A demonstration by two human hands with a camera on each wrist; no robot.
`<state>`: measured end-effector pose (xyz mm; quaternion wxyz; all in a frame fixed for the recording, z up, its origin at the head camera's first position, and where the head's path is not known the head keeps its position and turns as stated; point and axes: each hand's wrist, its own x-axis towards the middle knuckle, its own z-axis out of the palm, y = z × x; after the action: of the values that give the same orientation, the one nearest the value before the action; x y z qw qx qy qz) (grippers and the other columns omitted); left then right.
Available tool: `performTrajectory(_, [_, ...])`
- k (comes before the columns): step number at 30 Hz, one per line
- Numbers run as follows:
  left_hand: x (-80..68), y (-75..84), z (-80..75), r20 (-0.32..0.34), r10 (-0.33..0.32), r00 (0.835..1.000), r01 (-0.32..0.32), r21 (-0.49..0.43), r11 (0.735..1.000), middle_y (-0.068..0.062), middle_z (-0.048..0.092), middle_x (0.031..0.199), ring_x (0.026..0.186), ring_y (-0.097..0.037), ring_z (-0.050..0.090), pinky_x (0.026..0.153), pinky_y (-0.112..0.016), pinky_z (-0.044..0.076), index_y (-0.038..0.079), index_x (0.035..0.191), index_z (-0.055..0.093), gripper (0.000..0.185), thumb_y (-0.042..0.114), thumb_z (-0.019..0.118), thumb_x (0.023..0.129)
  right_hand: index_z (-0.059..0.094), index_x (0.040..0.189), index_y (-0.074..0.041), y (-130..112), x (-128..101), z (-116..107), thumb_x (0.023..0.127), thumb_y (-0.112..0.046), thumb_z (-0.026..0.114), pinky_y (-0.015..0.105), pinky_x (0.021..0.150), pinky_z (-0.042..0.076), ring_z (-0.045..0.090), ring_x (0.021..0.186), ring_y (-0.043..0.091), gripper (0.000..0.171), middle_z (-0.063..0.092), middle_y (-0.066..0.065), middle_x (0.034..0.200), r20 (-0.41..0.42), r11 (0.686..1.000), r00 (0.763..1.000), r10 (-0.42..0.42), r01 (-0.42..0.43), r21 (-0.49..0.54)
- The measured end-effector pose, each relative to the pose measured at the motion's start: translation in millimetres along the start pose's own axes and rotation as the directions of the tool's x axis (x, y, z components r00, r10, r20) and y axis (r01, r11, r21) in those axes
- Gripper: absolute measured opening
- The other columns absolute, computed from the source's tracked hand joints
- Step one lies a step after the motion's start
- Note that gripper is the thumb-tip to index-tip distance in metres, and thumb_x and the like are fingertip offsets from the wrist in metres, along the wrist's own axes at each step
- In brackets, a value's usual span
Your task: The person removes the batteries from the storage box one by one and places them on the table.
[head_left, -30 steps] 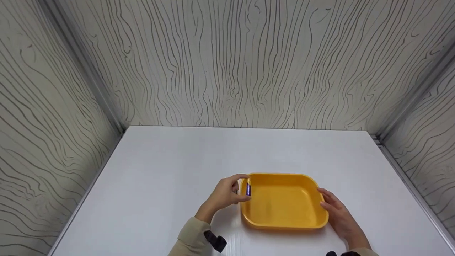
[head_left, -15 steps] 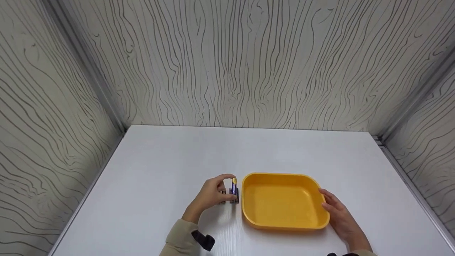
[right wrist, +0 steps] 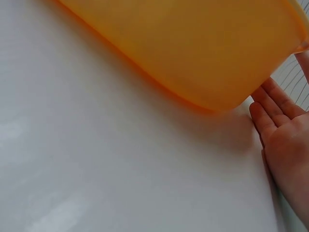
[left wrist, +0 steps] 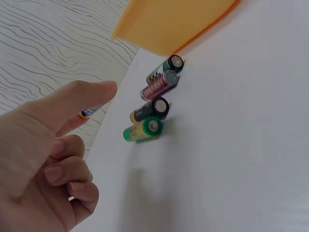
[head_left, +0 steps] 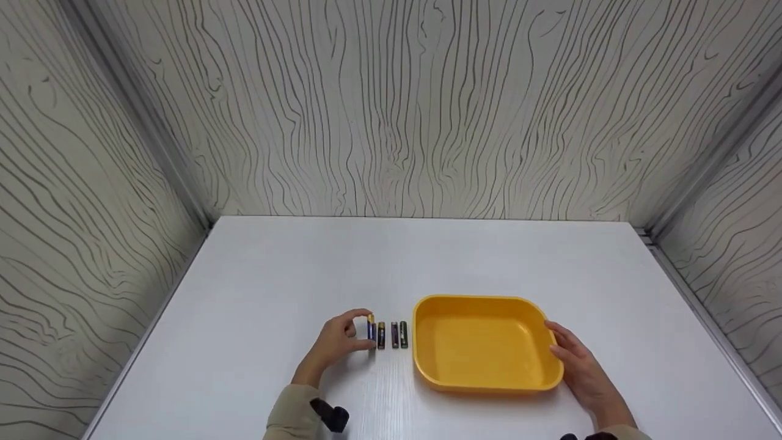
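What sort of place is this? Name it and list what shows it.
Probably a staged recording booth, not a home or a workshop: wood-grain panel walls box in a plain white table, which bears only a yellow tray and a few batteries.

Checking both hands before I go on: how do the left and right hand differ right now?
The left hand pinches a blue and yellow battery beside the battery row; the right hand holds nothing. The left hand's fingers are curled; the right hand's are straight, resting flat against the yellow tray. The left hand is apart from the tray; the right touches it. Both are low over the white table.
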<state>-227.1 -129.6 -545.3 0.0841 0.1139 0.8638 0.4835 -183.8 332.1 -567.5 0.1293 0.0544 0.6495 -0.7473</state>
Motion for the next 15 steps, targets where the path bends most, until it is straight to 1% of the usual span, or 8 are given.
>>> performTrajectory(6, [-3.2,-12.1,-1.0,-0.016,-0.039,0.999,0.039,0.003,0.999,0.002,0.035,0.070,0.065,-0.011,0.034,0.057,-0.020,0.029,0.009,0.127,0.059,0.057,0.020,0.081,0.075,0.037,0.147,-0.026,-1,-1,0,0.101,-0.019,0.048,0.014,0.094,0.048,0.055,0.116,-0.011,0.048,0.053,-0.036,0.126,0.007,1.000,1.000,0.003,-0.003,0.009])
performTrajectory(15, [-3.6,-20.6,0.1,0.002,-0.052,0.999,0.052,0.021,0.998,0.005,0.037,0.067,0.061,-0.010,0.035,0.055,-0.019,0.030,0.007,0.128,0.059,0.055,0.013,0.079,0.077,0.035,0.148,-0.024,1,1,1,0.100,-0.020,0.049,0.013,0.094,0.048,0.055,0.115,-0.011,0.050,0.052,-0.036,0.127,-0.008,1.000,1.000,0.008,-0.008,-0.002])
